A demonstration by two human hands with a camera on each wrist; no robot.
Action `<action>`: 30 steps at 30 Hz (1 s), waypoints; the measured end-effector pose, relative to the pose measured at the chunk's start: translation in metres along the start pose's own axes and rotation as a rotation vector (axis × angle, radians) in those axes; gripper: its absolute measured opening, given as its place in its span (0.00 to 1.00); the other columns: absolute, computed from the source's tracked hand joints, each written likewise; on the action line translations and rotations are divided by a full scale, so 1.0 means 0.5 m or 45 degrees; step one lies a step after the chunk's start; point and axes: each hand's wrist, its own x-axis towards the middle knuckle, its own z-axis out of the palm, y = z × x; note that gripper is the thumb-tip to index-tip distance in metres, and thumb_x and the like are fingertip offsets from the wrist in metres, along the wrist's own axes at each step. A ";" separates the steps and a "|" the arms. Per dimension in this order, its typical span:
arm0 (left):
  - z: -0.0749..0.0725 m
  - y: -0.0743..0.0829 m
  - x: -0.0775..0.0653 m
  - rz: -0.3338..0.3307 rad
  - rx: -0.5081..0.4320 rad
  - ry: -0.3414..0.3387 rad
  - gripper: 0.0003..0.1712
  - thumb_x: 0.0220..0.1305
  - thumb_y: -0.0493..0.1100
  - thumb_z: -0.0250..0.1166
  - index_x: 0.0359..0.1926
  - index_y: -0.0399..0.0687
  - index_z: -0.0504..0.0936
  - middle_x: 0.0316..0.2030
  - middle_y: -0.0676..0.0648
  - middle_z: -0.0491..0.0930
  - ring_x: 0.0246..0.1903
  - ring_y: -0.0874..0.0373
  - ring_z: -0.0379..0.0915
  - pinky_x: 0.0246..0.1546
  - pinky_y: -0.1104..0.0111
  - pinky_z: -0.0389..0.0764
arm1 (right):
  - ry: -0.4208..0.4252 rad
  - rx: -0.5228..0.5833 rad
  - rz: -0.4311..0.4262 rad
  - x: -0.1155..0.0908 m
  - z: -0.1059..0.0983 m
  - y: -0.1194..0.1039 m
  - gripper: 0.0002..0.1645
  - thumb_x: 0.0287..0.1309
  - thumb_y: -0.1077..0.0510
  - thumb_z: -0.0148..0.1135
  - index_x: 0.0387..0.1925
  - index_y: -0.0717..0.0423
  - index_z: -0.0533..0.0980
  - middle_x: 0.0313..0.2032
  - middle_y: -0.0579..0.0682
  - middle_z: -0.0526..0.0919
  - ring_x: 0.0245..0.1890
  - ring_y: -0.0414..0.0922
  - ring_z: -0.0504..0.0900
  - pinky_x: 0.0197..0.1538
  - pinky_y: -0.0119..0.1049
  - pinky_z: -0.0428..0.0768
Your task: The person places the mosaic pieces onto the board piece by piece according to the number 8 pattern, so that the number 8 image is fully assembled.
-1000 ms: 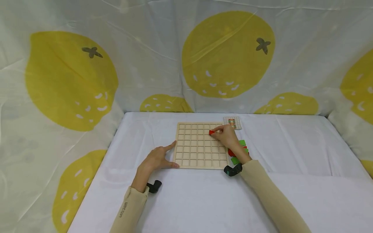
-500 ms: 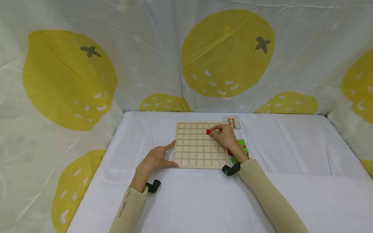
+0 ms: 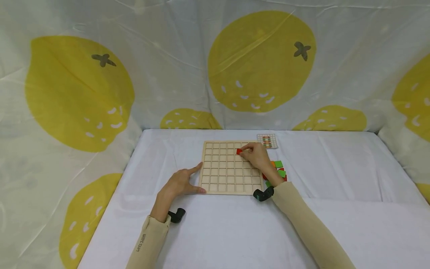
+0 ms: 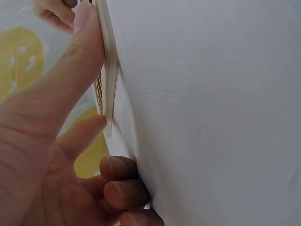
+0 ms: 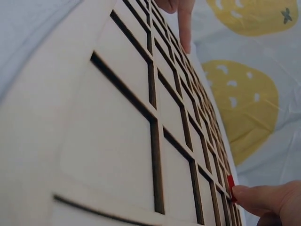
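Observation:
A wooden board (image 3: 215, 169) with a grid of square cells lies on the white cloth. My left hand (image 3: 180, 182) is at its left side; the thumb (image 4: 81, 59) rests along the board's edge and the index fingertip touches the edge farther along. The other left fingers are bent against the cloth. Between thumb and fingertips my right hand (image 3: 258, 156) pinches a small red square tile (image 3: 239, 151), over the upper right part of the grid. In the right wrist view, the red tile (image 5: 231, 187) stands on edge at the grid, partly covered by the fingers.
Beyond the board's upper right corner lies a small pattern card (image 3: 267, 141). Loose tiles, among them a green tile (image 3: 279, 164), form a pile right of the board, partly under my right forearm. A lemon-print curtain (image 3: 168, 74) rises behind the table.
My right hand has moved slightly left across the grid, carrying the red tile with it. The left hand and the board hold their place.

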 end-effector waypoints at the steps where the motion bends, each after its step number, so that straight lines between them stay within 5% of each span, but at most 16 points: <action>1: 0.001 0.000 0.000 0.000 0.003 -0.002 0.63 0.49 0.60 0.82 0.81 0.65 0.56 0.72 0.30 0.69 0.71 0.35 0.66 0.68 0.44 0.71 | 0.001 -0.002 0.001 0.001 0.001 0.000 0.12 0.63 0.60 0.71 0.46 0.63 0.87 0.11 0.42 0.62 0.14 0.39 0.58 0.21 0.32 0.59; 20: -0.001 0.001 0.003 0.019 0.007 0.010 0.63 0.48 0.60 0.82 0.81 0.65 0.56 0.72 0.30 0.69 0.72 0.35 0.66 0.69 0.44 0.70 | -0.004 0.035 0.041 0.004 0.006 -0.006 0.13 0.65 0.59 0.70 0.48 0.61 0.87 0.18 0.45 0.74 0.19 0.41 0.67 0.26 0.32 0.66; 30: 0.001 -0.001 0.001 0.001 0.010 0.008 0.64 0.47 0.60 0.82 0.81 0.65 0.57 0.71 0.29 0.69 0.71 0.35 0.67 0.68 0.44 0.71 | 0.011 0.008 0.041 -0.025 -0.081 0.009 0.18 0.66 0.56 0.69 0.52 0.64 0.85 0.16 0.44 0.62 0.16 0.41 0.58 0.22 0.31 0.60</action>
